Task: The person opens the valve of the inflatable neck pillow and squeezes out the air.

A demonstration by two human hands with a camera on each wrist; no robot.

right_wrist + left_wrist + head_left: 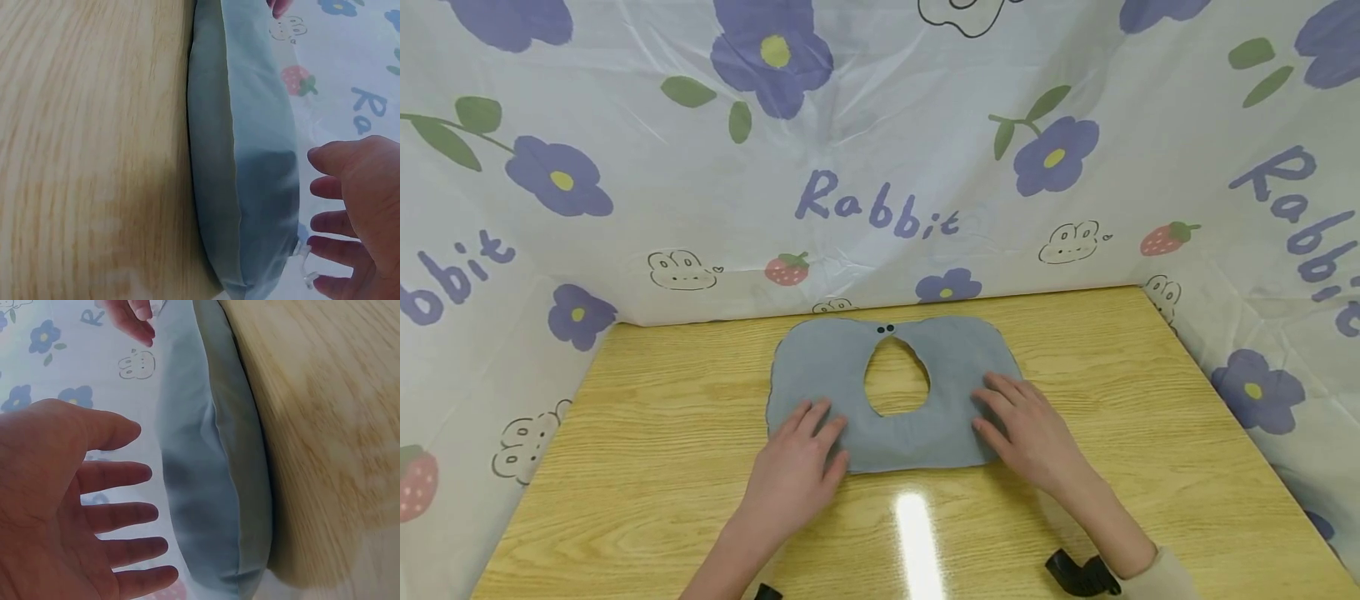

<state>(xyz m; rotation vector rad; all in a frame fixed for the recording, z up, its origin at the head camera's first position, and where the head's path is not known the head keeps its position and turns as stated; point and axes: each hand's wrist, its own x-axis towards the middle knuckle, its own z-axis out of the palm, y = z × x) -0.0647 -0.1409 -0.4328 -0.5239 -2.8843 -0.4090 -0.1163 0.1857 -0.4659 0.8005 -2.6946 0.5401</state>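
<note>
A blue-grey neck pillow (910,442) lies flat on the wooden table, its rounded opening in the middle and two small black dots at its far edge. Over its near left corner my left hand (801,454) spreads its fingers; the left wrist view shows that hand (69,506) with straight, parted fingers above the pillow's seamed side (212,444). At the right side my right hand (1030,429) reaches over the edge with loosely bent fingers. The right wrist view has the hand (369,212) just above the pillow (250,150), a small clear loop (306,265) beside its fingertips.
The yellow wood-grain table (662,500) carries the pillow near its far edge. A white sheet (880,133) printed with flowers, rabbits and strawberries hangs behind and along both sides. A black strap piece (1078,575) hangs at my right wrist.
</note>
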